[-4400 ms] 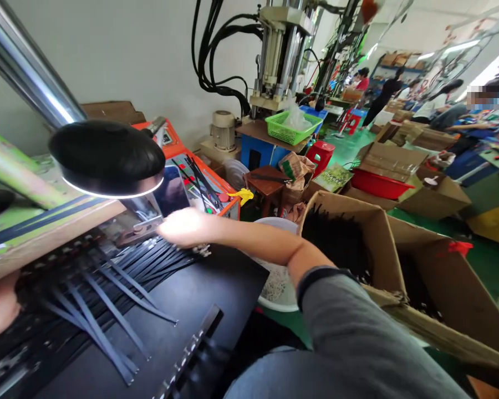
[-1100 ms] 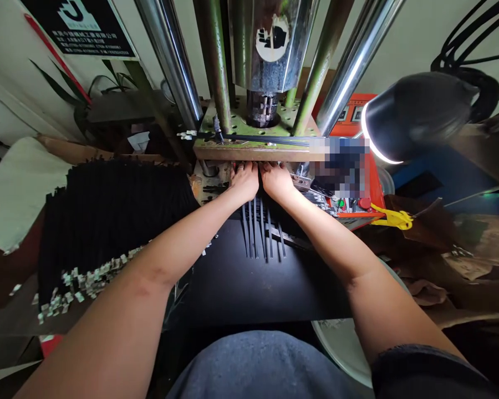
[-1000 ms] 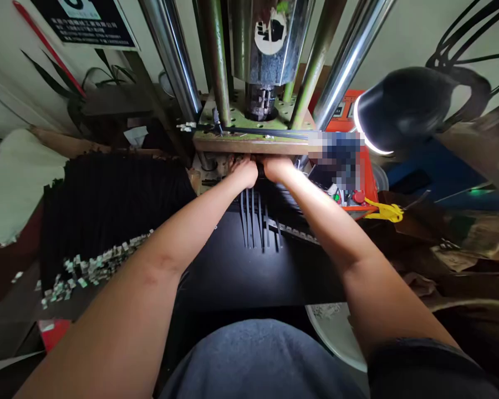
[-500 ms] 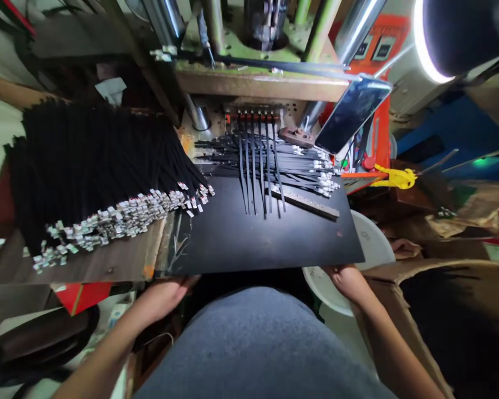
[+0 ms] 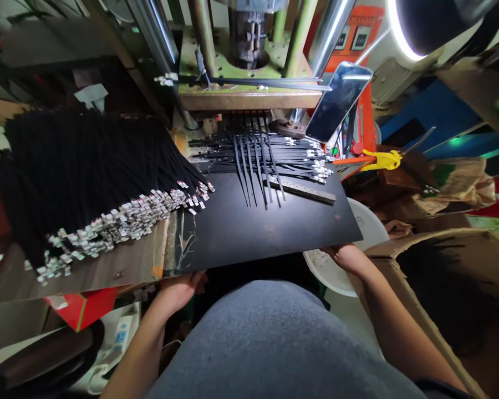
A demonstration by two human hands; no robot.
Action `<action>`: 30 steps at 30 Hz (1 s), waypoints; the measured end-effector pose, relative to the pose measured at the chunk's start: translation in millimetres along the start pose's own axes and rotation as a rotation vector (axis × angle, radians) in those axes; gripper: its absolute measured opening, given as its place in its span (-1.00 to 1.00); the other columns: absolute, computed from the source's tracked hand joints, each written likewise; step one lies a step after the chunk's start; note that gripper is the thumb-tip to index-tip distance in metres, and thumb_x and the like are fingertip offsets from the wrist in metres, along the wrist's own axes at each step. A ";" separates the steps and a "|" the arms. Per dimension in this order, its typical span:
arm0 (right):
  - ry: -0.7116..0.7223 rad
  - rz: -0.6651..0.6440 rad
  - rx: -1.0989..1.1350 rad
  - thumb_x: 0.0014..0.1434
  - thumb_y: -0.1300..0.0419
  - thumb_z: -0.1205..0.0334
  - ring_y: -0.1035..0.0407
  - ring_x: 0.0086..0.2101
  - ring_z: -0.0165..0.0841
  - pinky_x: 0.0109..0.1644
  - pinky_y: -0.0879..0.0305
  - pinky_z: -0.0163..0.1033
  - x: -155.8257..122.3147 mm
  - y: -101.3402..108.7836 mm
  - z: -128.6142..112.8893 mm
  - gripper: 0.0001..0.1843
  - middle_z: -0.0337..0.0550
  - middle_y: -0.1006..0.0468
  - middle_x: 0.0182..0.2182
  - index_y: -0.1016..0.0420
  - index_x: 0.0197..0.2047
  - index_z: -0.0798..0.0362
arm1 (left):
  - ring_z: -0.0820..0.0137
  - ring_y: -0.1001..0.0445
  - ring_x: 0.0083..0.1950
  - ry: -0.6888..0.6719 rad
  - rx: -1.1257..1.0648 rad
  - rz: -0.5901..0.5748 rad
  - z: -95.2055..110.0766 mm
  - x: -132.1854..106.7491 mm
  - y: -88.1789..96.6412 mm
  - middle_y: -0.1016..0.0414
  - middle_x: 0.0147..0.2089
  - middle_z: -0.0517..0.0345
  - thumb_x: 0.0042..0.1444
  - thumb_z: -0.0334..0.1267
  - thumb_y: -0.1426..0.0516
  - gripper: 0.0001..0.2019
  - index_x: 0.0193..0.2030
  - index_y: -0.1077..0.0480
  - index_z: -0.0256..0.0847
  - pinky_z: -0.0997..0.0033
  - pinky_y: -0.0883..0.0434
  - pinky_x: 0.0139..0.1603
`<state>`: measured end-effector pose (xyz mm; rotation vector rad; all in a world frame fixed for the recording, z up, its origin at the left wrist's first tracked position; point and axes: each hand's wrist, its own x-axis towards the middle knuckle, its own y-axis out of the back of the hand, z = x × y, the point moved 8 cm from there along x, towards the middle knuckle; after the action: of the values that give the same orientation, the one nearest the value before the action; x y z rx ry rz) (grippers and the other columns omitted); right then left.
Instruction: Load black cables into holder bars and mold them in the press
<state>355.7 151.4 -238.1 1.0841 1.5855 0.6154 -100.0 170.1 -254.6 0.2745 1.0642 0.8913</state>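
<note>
Item: six black strips (image 5: 254,172), far ends under press platen (image 5: 249,100), near ends fanned on black board (image 5: 253,233); chg vs. approx. 1 s back: both hands were together at the press mouth on the strip ends, now drawn back to the board's near edge, well apart; we read that as strips seated and hands clear of the press, though we cannot tell whether the platen has moved. L hand (image 5: 178,288): at near-left corner of board, below its edge, fingers toward the underside, forearm running down-left; grip or mere touch, we cannot tell. R hand (image 5: 345,257): at near-right corner, just beside white tub (image 5: 368,224), forearm running down-right; closed or loose, we cannot tell. Also noted: large pile of metal-tipped strips (image 5: 87,166) left of board; crosswise strips (image 5: 303,160) and metal bar (image 5: 303,190) right of the six; phone (image 5: 336,102) propped by platen; lamp (image 5: 424,22) top right; cardboard box (image 5: 449,238) far right.
</note>
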 end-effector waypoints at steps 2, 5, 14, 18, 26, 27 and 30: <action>-0.012 -0.003 0.000 0.29 0.05 0.18 -0.46 0.02 -0.09 0.23 -0.28 -0.04 -1.9 -2.4 -4.6 -0.60 0.04 -0.62 -0.09 -0.61 -0.04 -0.04 | 0.18 -0.58 -0.32 -0.014 0.026 -0.004 -1.5 3.0 -4.5 -0.58 -0.38 0.02 0.26 0.13 0.22 -0.44 -0.40 -0.45 -0.15 0.21 -0.48 -0.12; -0.053 -0.022 -0.014 0.28 -0.02 0.18 -0.50 -0.04 -0.05 0.16 -0.33 0.03 -20.0 0.0 -21.2 -0.64 0.13 -0.62 -0.12 -0.63 -0.08 0.03 | 0.16 -0.59 -0.23 -0.033 0.073 0.030 7.9 -5.8 0.0 -0.61 -0.28 -0.04 0.31 0.04 0.21 -0.46 -0.30 -0.49 -0.17 0.19 -0.47 -0.07; 0.128 0.822 0.328 0.37 0.05 -0.03 -0.28 0.19 -0.08 0.25 -0.21 0.13 38.4 216.7 -100.0 -0.42 0.15 -0.37 0.18 -0.30 0.31 0.12 | 0.41 -0.54 -0.32 -0.787 -0.186 0.315 120.4 -75.0 87.5 -0.59 -0.30 0.24 0.26 -0.14 -0.15 -0.85 -0.21 -0.57 -0.02 0.48 -0.44 -0.25; -0.424 1.115 0.475 0.25 -0.17 0.06 0.01 0.34 0.03 0.34 -0.07 0.15 126.5 260.2 -62.4 -0.12 0.46 -0.04 0.32 0.11 0.42 0.38 | 0.43 -0.51 -0.36 -0.733 -0.327 0.447 119.7 -43.4 98.5 -0.54 -0.41 0.24 0.30 -0.12 -0.12 -0.80 -0.21 -0.55 -0.11 0.47 -0.44 -0.26; -0.634 1.156 0.620 0.23 -0.18 0.06 -0.10 0.28 0.13 0.26 -0.18 0.22 171.4 247.6 -72.8 -0.06 0.62 -0.01 0.29 0.22 0.42 0.39 | 0.41 -0.55 -0.18 -0.857 -0.177 0.460 130.2 -48.8 89.2 -0.58 -0.19 0.24 0.29 -0.19 -0.15 -0.88 -0.13 -0.52 -0.03 0.45 -0.45 -0.13; -0.646 1.156 0.632 0.23 -0.18 0.06 -0.12 0.28 0.14 0.25 -0.18 0.24 172.5 246.4 -72.5 -0.07 0.64 -0.02 0.28 0.19 0.41 0.40 | 0.41 -0.55 -0.18 -0.861 -0.175 0.462 130.4 -49.8 89.5 -0.58 -0.19 0.24 0.29 -0.20 -0.14 -0.88 -0.13 -0.52 -0.03 0.45 -0.45 -0.13; -0.663 1.158 0.658 0.20 -0.20 0.04 -0.15 0.25 0.16 0.23 -0.19 0.26 174.8 245.5 -69.1 -0.08 0.65 -0.06 0.25 0.14 0.38 0.40 | 0.38 -0.55 -0.18 -0.870 -0.161 0.461 130.6 -49.6 89.5 -0.57 -0.19 0.22 0.30 -0.20 -0.14 -0.87 -0.11 -0.51 -0.02 0.43 -0.46 -0.14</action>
<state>368.3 426.3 -97.1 2.4245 0.4361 0.3533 -43.5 217.0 -105.9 0.7125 0.1135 1.1038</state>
